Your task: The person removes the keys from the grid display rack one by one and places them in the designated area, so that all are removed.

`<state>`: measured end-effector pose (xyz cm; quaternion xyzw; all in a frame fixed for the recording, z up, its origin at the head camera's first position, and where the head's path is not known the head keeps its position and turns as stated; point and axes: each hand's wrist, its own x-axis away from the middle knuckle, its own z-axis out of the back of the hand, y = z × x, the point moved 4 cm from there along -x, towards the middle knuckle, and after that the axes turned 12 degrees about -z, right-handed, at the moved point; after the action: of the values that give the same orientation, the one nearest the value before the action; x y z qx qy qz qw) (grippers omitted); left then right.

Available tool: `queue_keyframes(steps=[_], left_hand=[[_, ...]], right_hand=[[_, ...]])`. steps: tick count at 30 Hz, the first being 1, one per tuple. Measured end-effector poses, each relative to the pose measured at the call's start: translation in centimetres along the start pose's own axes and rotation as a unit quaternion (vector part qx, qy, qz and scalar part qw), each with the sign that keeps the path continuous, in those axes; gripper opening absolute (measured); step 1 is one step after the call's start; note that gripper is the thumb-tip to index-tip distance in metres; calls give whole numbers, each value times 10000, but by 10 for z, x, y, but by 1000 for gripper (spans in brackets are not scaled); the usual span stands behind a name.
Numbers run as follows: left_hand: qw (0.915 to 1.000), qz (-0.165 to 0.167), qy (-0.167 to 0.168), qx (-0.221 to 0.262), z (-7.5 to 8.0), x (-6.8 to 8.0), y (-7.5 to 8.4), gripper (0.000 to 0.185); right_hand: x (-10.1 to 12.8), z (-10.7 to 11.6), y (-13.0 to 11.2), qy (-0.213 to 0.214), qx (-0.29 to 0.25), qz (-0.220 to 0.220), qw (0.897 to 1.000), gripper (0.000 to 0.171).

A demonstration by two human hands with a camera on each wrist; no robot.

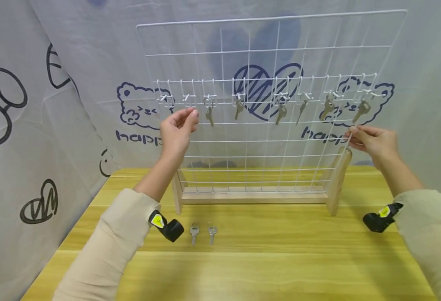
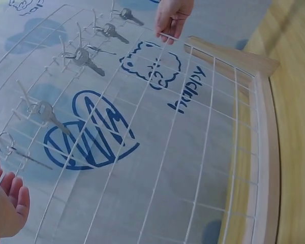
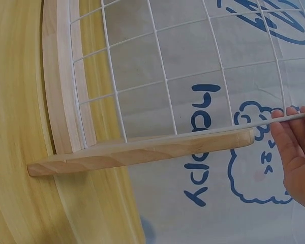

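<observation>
White wire forms a tall grid rack [image 1: 265,138] standing in a pale wooden base [image 1: 254,196] near the far edge of a yellow wooden table [image 1: 243,267]. Along one wire in the rack's upper half runs a row of small white hooks, and six metal keys [image 1: 280,112] hang from them, spread from left of centre to the rack's right edge.

The left hand [image 1: 177,129] is raised in front of the rack's left part, just beside the leftmost hanging key [image 1: 209,115]. Its fingertips are drawn together near an empty hook; whether they pinch anything cannot be told.

The right hand [image 1: 374,142] pinches the rack's right edge wire between thumb and fingers [image 3: 287,145], just below the rightmost key [image 1: 362,110] and above the base's right wooden upright [image 1: 338,179].

Two loose keys [image 1: 203,233] lie flat, side by side, on the table in front of the rack's left end, near the left wrist. A printed cloth backdrop [image 1: 54,104] with blue bears and hearts hangs behind.
</observation>
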<state>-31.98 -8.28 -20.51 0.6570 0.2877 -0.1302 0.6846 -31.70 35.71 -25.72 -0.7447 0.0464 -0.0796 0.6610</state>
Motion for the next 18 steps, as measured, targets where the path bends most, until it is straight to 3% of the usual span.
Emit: queue_keyframes(steps=[5,18], left_hand=[[9994,141,220,230,-11,-7,0,24],[9964,308,122,774,-31,-11,2,25]], right_hand=[[0,0,0,85,222,-37,9997,13],[0,1,0,86,249,-62,9996,11]])
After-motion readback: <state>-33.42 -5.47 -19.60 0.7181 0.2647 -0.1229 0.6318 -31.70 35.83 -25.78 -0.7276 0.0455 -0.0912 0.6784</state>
